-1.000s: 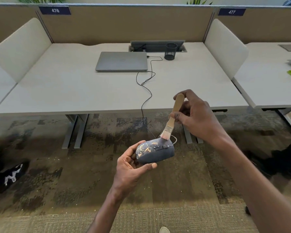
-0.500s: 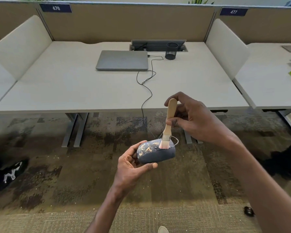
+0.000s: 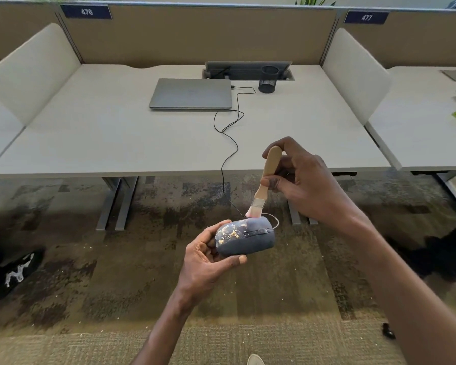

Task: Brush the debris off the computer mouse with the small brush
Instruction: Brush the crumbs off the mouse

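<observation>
- Left hand (image 3: pixel 207 259) grips the computer mouse (image 3: pixel 245 237) from its rear end, thumb under the near side, holding it in the air in front of the desk (image 3: pixel 116 133), above the carpet (image 3: pixel 77 272).
- Yellowish debris (image 3: pixel 231 234) sits on the mouse's rear top, nearest the left hand.
- Right hand (image 3: pixel 304 184) pinches the small brush (image 3: pixel 265 180) by its wooden handle, bristles down.
- Bristle tips touch the mouse's far top edge, clear of the debris patch.
- Mouse cable (image 3: pixel 231 143) runs up onto the desk toward the closed laptop (image 3: pixel 191 94).
- Mesh pen cup (image 3: pixel 268 79) stands just right of the laptop.
- Pale crumbs dot the carpet under the mouse.
</observation>
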`<state>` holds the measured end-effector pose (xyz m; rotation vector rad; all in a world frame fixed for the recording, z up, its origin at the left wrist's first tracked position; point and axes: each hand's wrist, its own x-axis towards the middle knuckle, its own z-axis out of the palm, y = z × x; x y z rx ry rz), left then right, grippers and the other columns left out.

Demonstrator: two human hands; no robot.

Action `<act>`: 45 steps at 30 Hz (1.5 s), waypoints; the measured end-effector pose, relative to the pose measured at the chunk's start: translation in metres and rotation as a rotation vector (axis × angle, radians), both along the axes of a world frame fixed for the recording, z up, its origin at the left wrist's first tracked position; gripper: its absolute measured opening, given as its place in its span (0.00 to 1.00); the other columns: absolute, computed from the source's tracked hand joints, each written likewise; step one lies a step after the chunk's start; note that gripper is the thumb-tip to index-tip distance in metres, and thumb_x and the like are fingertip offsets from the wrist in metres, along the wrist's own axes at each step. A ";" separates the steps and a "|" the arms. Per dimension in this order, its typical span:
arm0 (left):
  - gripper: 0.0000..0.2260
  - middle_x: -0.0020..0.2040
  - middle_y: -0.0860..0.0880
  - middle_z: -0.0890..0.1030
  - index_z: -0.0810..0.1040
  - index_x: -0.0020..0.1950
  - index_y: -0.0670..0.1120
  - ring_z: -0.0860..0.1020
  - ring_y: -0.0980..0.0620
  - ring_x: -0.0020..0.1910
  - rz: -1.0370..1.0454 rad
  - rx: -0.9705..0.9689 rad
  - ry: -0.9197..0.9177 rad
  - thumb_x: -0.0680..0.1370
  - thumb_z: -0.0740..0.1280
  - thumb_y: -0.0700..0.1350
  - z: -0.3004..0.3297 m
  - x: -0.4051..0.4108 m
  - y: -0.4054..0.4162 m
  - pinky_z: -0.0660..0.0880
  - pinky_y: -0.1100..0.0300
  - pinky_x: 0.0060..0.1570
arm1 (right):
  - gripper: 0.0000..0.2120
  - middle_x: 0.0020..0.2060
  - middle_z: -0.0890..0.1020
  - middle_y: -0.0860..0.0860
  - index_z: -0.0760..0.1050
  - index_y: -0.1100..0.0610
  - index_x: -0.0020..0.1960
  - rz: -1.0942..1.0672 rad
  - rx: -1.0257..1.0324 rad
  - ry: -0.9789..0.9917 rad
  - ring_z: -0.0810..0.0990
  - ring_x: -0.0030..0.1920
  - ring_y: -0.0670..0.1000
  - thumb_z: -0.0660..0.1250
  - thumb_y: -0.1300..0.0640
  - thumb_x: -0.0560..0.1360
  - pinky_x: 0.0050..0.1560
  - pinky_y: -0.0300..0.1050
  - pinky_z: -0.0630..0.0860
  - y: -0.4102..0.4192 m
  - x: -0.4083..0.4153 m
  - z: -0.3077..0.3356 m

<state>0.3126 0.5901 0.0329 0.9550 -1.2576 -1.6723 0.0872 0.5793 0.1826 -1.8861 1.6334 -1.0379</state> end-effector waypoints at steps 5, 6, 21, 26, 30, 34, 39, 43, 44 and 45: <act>0.33 0.60 0.46 0.85 0.81 0.63 0.53 0.84 0.50 0.59 -0.005 -0.009 0.003 0.60 0.86 0.46 0.007 -0.003 -0.001 0.81 0.63 0.52 | 0.18 0.40 0.85 0.49 0.71 0.48 0.57 0.108 0.066 -0.014 0.86 0.40 0.47 0.74 0.63 0.76 0.40 0.34 0.80 0.003 0.006 0.002; 0.33 0.60 0.46 0.85 0.82 0.63 0.54 0.84 0.50 0.59 -0.008 -0.009 -0.001 0.60 0.86 0.47 0.008 -0.004 -0.001 0.81 0.63 0.52 | 0.18 0.40 0.85 0.49 0.70 0.48 0.57 0.114 0.079 0.002 0.85 0.40 0.47 0.74 0.63 0.77 0.40 0.33 0.79 0.003 0.007 0.001; 0.35 0.57 0.46 0.86 0.77 0.65 0.44 0.85 0.51 0.55 0.006 0.011 -0.023 0.60 0.84 0.41 0.009 -0.003 0.001 0.82 0.61 0.50 | 0.17 0.40 0.84 0.47 0.71 0.52 0.60 -0.099 -0.023 0.036 0.83 0.38 0.43 0.74 0.62 0.76 0.39 0.33 0.78 0.002 0.014 0.002; 0.33 0.55 0.47 0.87 0.78 0.64 0.46 0.85 0.49 0.55 0.058 0.001 -0.061 0.61 0.85 0.37 0.009 -0.007 -0.001 0.83 0.60 0.50 | 0.17 0.39 0.85 0.45 0.73 0.53 0.59 -0.077 -0.052 -0.022 0.86 0.39 0.42 0.77 0.59 0.74 0.42 0.35 0.82 0.023 0.034 0.010; 0.30 0.52 0.41 0.87 0.78 0.64 0.40 0.86 0.47 0.50 0.084 -0.006 -0.098 0.63 0.83 0.34 0.007 -0.012 -0.002 0.82 0.60 0.48 | 0.16 0.39 0.85 0.47 0.74 0.54 0.58 0.000 -0.013 -0.033 0.86 0.39 0.44 0.77 0.60 0.75 0.42 0.44 0.85 0.033 0.056 0.002; 0.28 0.48 0.40 0.86 0.77 0.63 0.36 0.85 0.48 0.42 0.080 -0.005 -0.139 0.66 0.82 0.33 0.008 -0.015 -0.001 0.80 0.62 0.41 | 0.16 0.39 0.85 0.49 0.74 0.54 0.59 0.012 0.003 -0.004 0.86 0.38 0.47 0.75 0.60 0.75 0.42 0.50 0.84 0.031 0.068 -0.011; 0.27 0.50 0.40 0.86 0.78 0.63 0.37 0.86 0.47 0.45 0.094 -0.010 -0.147 0.66 0.82 0.33 0.012 -0.015 0.003 0.81 0.60 0.44 | 0.14 0.38 0.84 0.50 0.74 0.54 0.58 -0.005 0.010 0.073 0.85 0.38 0.51 0.74 0.59 0.76 0.42 0.53 0.83 0.025 0.071 -0.017; 0.29 0.52 0.42 0.87 0.78 0.64 0.39 0.86 0.45 0.51 0.111 -0.014 -0.129 0.65 0.82 0.32 0.013 -0.015 0.004 0.83 0.56 0.51 | 0.14 0.38 0.84 0.48 0.74 0.55 0.57 -0.054 -0.012 0.107 0.85 0.37 0.47 0.75 0.59 0.76 0.41 0.48 0.83 0.022 0.069 -0.013; 0.30 0.52 0.43 0.87 0.78 0.65 0.39 0.86 0.47 0.52 0.119 -0.015 -0.121 0.65 0.82 0.31 0.013 -0.014 0.004 0.82 0.58 0.51 | 0.14 0.38 0.84 0.48 0.74 0.55 0.57 -0.070 -0.020 0.110 0.85 0.37 0.47 0.75 0.59 0.76 0.41 0.48 0.83 0.021 0.068 -0.012; 0.30 0.53 0.44 0.87 0.78 0.65 0.39 0.86 0.48 0.53 0.125 -0.015 -0.115 0.64 0.82 0.30 0.013 -0.014 0.005 0.82 0.59 0.51 | 0.14 0.38 0.84 0.48 0.74 0.55 0.57 -0.088 -0.025 0.113 0.85 0.38 0.47 0.75 0.59 0.76 0.41 0.48 0.82 0.020 0.066 -0.010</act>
